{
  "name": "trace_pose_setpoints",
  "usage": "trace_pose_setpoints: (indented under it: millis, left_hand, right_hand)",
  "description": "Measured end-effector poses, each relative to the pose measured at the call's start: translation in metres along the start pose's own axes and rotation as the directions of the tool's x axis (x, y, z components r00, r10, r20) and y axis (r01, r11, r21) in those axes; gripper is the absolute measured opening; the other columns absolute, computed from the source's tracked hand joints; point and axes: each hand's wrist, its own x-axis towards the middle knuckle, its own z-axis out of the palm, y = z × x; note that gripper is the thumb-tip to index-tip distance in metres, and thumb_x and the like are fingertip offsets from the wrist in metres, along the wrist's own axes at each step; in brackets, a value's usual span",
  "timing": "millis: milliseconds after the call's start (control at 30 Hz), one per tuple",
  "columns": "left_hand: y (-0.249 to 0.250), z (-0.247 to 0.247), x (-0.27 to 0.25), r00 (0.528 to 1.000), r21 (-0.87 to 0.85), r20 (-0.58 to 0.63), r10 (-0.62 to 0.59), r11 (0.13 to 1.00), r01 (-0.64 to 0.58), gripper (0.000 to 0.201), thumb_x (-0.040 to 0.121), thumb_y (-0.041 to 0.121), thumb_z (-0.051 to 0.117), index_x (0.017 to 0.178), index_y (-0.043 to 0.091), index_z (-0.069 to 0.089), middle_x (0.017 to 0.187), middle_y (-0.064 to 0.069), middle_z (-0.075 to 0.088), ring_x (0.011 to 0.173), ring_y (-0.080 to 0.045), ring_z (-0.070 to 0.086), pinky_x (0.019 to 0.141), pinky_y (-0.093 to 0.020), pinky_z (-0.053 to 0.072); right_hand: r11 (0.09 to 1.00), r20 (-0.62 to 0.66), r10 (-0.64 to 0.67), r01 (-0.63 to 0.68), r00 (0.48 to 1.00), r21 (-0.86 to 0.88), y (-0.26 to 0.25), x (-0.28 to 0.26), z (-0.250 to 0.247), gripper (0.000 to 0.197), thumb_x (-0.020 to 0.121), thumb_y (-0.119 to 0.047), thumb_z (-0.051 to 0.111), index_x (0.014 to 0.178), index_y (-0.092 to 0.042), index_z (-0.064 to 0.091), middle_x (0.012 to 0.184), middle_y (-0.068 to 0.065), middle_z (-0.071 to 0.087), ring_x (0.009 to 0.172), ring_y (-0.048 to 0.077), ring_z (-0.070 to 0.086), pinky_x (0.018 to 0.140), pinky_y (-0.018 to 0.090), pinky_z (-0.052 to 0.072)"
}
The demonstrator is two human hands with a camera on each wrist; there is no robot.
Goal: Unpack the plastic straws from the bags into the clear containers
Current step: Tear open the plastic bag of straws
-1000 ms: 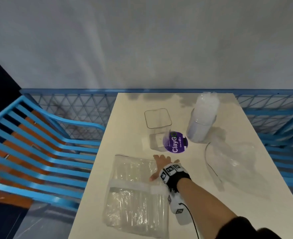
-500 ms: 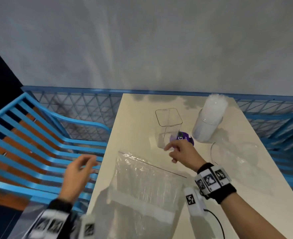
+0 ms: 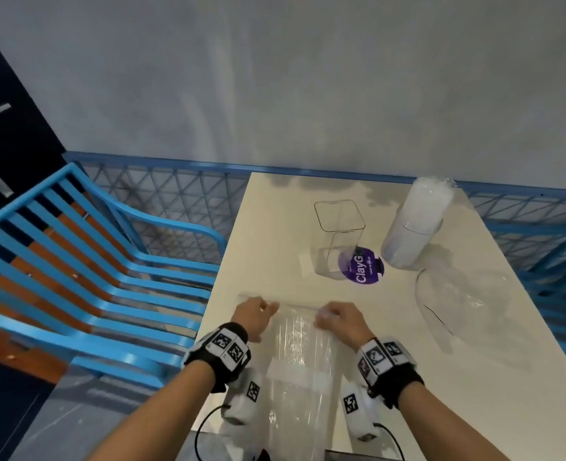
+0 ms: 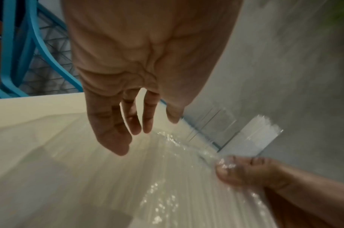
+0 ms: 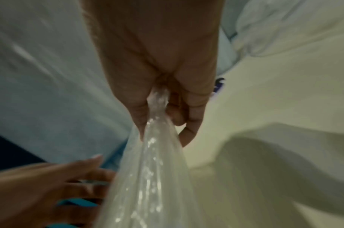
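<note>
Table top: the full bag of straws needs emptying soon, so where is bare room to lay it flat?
Bare cream table lies left of the square clear container, up to the blue railing. The right side is crowded: straw-filled round container, purple sticker, crumpled empty bag.

Bare surface [image 3: 268,227] lies between the straw bag [image 3: 299,361] and the empty clear container [image 3: 338,241], allowing passage. Right of the container, the filled container [image 3: 411,231] and an empty bag [image 3: 468,304] obstruct. A blue chair [image 3: 85,271] flanks the left edge.
</note>
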Motion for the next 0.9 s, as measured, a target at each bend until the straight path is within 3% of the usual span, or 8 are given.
trace_pose_setpoints:
  millis: [100,200,267,367,533,633,733,900]
  left_hand:
    - [0.032,-0.023,-0.015,0.996,-0.264,-0.066,0.067,0.961,-0.083,0.055,0.086,0.057,0.057,0.107,0.006,0.057,0.092,-0.009,0.062,0.068,-0.018,0.063,0.053,-0.027,0.055]
    - [0.069,-0.052,-0.030,0.977,-0.383,-0.138,0.161,0.901,-0.202,0.051,0.081,0.058,0.064,0.095,0.009,0.061,0.083,-0.005,0.063,0.063,-0.015,0.062,0.051,-0.023,0.050]
    - [0.086,-0.068,-0.039,0.953,-0.393,-0.188,0.236,0.871,-0.293,0.037,0.083,0.043,0.070,0.090,0.007,0.063,0.078,-0.005,0.061,0.057,-0.013,0.058,0.050,-0.021,0.049]
    - [0.093,-0.080,-0.046,0.916,-0.307,-0.222,0.333,0.868,-0.390,0.008,0.087,0.009,0.064,0.080,0.004,0.065,0.069,-0.009,0.060,0.052,-0.016,0.056,0.050,-0.019,0.049]
    - [0.075,-0.074,-0.051,0.914,-0.194,-0.150,0.378,0.895,-0.402,0.011,0.091,0.007,0.059,0.081,0.005,0.063,0.068,-0.008,0.060,0.056,-0.016,0.058,0.057,-0.024,0.053]
    - [0.071,-0.072,-0.060,0.885,-0.262,-0.096,0.455,0.847,-0.463,0.010,0.094,0.007,0.056,0.085,0.006,0.060,0.074,-0.005,0.057,0.060,-0.013,0.057,0.059,-0.021,0.054]
    - [0.075,-0.070,-0.070,0.849,-0.304,-0.026,0.529,0.804,-0.510,0.009,0.096,0.008,0.054,0.089,0.006,0.058,0.077,-0.003,0.056,0.063,-0.011,0.056,0.064,-0.022,0.056]
    - [0.075,-0.068,-0.077,0.824,-0.380,0.002,0.567,0.762,-0.523,0.010,0.098,0.012,0.051,0.094,0.004,0.055,0.079,-0.003,0.057,0.068,-0.013,0.057,0.069,-0.024,0.056]
  right_hand:
    - [0.951,-0.064,-0.303,0.307,0.951,0.047,-0.059,-0.028,-0.020,0.020,0.076,-0.009,0.071,0.071,-0.024,0.060,0.072,-0.004,0.061,0.073,0.014,0.057,0.070,0.029,0.044]
    - [0.790,-0.041,-0.607,0.596,0.794,-0.146,-0.102,-0.059,-0.030,0.020,0.080,-0.011,0.068,0.079,-0.028,0.057,0.078,-0.004,0.059,0.072,0.012,0.054,0.067,0.023,0.040]
    - [0.663,0.019,-0.723,0.702,0.690,-0.262,-0.113,-0.076,-0.027,0.016,0.082,-0.009,0.066,0.086,-0.023,0.059,0.083,-0.002,0.056,0.072,0.011,0.051,0.067,0.022,0.040]
    - [0.583,0.114,-0.766,0.758,0.633,-0.293,-0.109,-0.086,-0.018,0.010,0.087,-0.015,0.064,0.095,-0.018,0.060,0.086,-0.003,0.050,0.072,0.007,0.046,0.067,0.016,0.037]
    - [0.681,0.373,-0.590,0.690,0.716,-0.245,-0.104,-0.088,-0.021,0.027,0.081,-0.040,0.070,0.101,-0.022,0.064,0.078,-0.006,0.053,0.073,0.003,0.051,0.069,0.011,0.039]
    - [0.869,0.201,-0.486,0.495,0.851,0.004,-0.114,-0.080,-0.033,0.037,0.077,-0.052,0.066,0.092,-0.019,0.067,0.081,0.006,0.067,0.075,0.018,0.065,0.077,0.032,0.052]
    - [0.913,-0.069,-0.345,0.351,0.936,0.209,-0.124,-0.063,-0.038,0.026,0.086,-0.038,0.065,0.093,-0.013,0.064,0.079,0.002,0.065,0.067,0.014,0.068,0.077,0.039,0.057]
    - [0.872,-0.018,-0.383,0.368,0.924,0.323,-0.129,-0.053,-0.031,0.012,0.087,-0.006,0.058,0.093,-0.010,0.067,0.090,0.022,0.066,0.080,0.024,0.062,0.082,0.045,0.056]
